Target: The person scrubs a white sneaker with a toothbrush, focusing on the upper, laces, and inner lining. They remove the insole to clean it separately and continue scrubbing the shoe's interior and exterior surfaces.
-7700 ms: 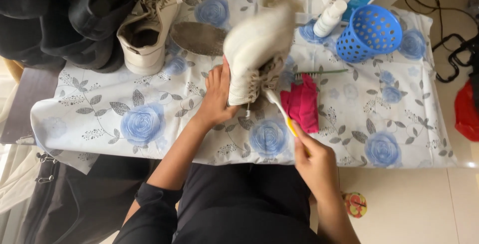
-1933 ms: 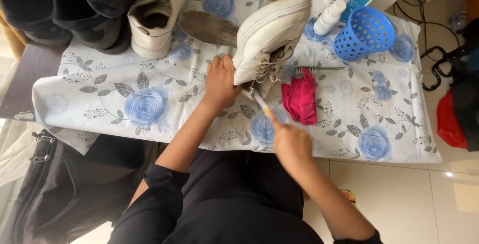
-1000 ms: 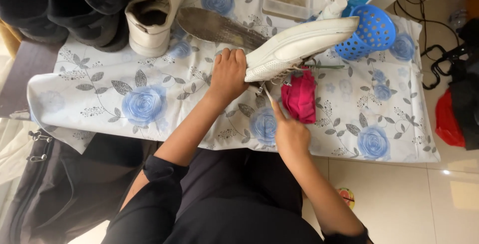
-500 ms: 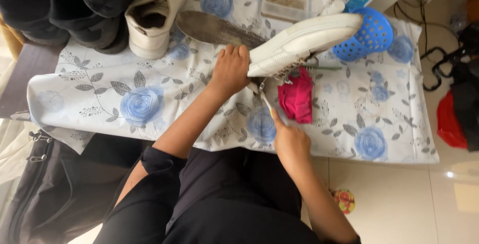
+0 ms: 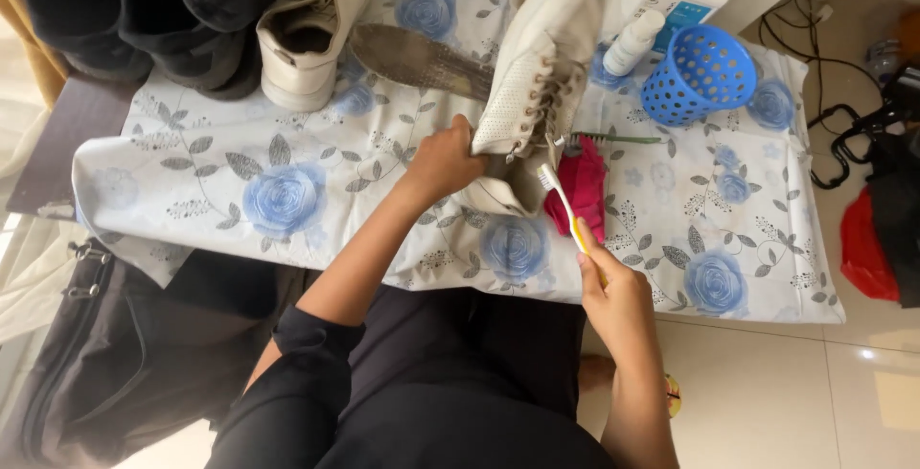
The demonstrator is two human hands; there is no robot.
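White perforated lace-up sneaker (image 5: 537, 76) held toe-up over the tabletop (image 5: 240, 158), laces loose. Left hand (image 5: 443, 158) grip clamped on its side near the heel. Right hand (image 5: 613, 287) grip closed on a yellow toothbrush (image 5: 565, 210), bristles just beside the shoe's heel. Pink cloth (image 5: 580, 186) next to it. Blue-rose cover on the tabletop; second sneaker (image 5: 311, 28), insole (image 5: 417, 57), blue basket (image 5: 698, 74), bottles at the back. Tiled floor (image 5: 767, 383).

A white perforated lace-up shoe (image 5: 532, 95) stands tilted, toe upward, a yellow-handled toothbrush (image 5: 565, 215) beside its heel
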